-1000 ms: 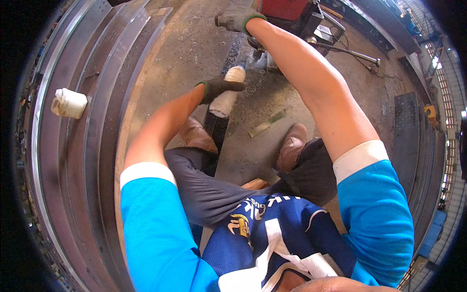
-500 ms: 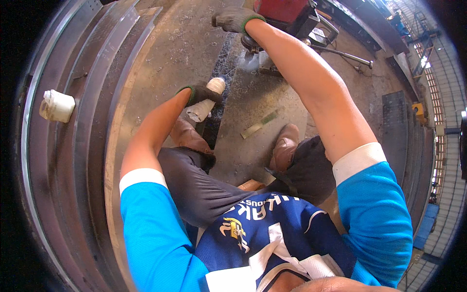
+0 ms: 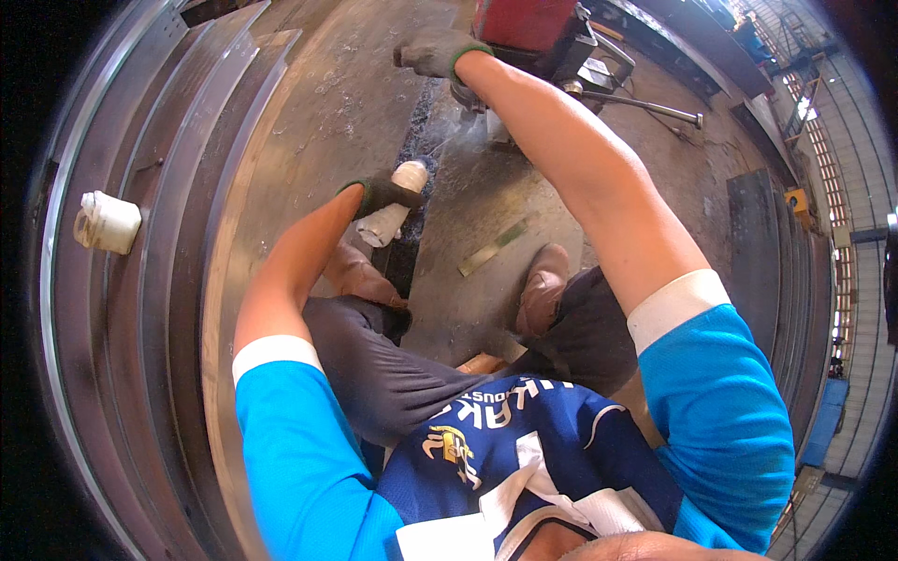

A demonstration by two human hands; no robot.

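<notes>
My left hand [image 3: 382, 194], in a dark glove with a green cuff, is wrapped round a white plastic bottle [image 3: 381, 225]. The bottle is tilted, its far end over a dark, wet-looking strip between the flat metal sheets. Farther off, my right hand [image 3: 438, 53], gloved too, is closed beside a red machine [image 3: 526, 23] with a dark metal frame. What its fingers grip, if anything, is hidden. A pale mist or wet sheen lies on the metal below that hand.
Long steel beams [image 3: 178, 187] line the left side, with a white plastic container [image 3: 108, 222] on them. A metal rod [image 3: 645, 107] sticks out right of the machine. A flat strip [image 3: 493, 248] lies between my boots [image 3: 544, 290]. Stacked steel [image 3: 758, 234] stands at right.
The whole view has shifted slightly, so the machine and my right hand appear a little farther left. My left hand still holds the bottle, tilted much as before.
</notes>
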